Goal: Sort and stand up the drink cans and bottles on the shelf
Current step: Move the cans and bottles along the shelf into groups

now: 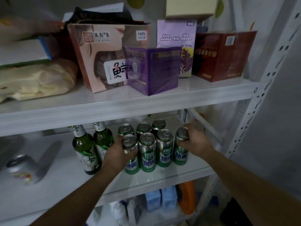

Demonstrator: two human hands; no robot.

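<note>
Several green cans stand upright in two rows on the middle white shelf. My left hand grips the leftmost front can from its left side. My right hand grips the rightmost can near its top. Between them stand two more front cans and, behind, three cans. Two green glass bottles stand upright just left of the cans. A silver can lies on its side at the shelf's far left.
The upper shelf carries a pink box, a purple box, a dark red box and a pale plastic bag. The white perforated shelf post rises on the right. Bottles and cartons stand on the lowest shelf.
</note>
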